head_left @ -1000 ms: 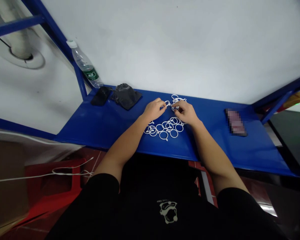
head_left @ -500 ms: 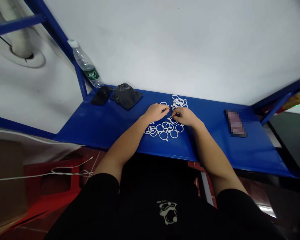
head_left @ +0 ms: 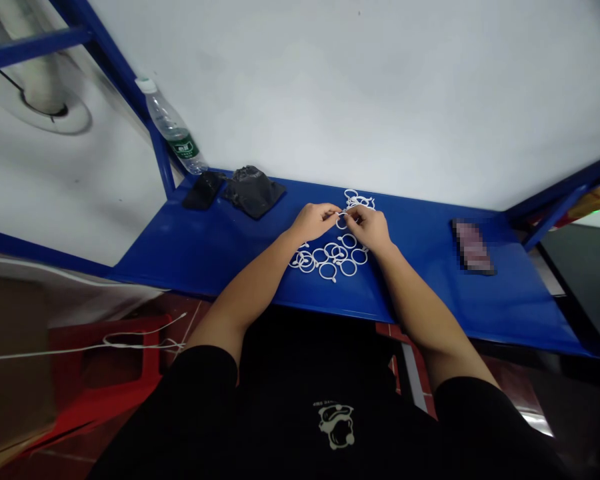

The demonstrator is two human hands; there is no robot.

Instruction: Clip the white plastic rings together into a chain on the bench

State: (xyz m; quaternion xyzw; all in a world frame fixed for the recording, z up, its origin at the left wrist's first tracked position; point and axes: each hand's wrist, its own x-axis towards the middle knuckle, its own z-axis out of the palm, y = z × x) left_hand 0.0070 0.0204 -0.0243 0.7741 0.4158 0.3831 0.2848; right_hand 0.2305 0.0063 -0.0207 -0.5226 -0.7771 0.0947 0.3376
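A white ring (head_left: 341, 228) with a small knob is between my hands. My left hand (head_left: 317, 222) pinches it at the left side. On its right edge, the thumb and fingers of my right hand (head_left: 371, 227) are closed. Nearer to me on the blue tabletop (head_left: 250, 257) lies a spread of similar white rings (head_left: 327, 271), several of them overlapping. Beyond my right hand is a second pile of white rings (head_left: 361, 201), partly hidden by that hand.
At the back left are a black pouch (head_left: 255, 192), a flat dark object (head_left: 203, 191) and a clear bottle (head_left: 173, 130) leaning by the blue frame. A phone-shaped item (head_left: 473, 247), blurred out, lies on the right. Behind the tabletop rises a white wall (head_left: 360, 93).
My right hand has moved up and away from a ring in the near spread, which now lies uncovered. A ring now shows between both hands. My left hand has barely moved.
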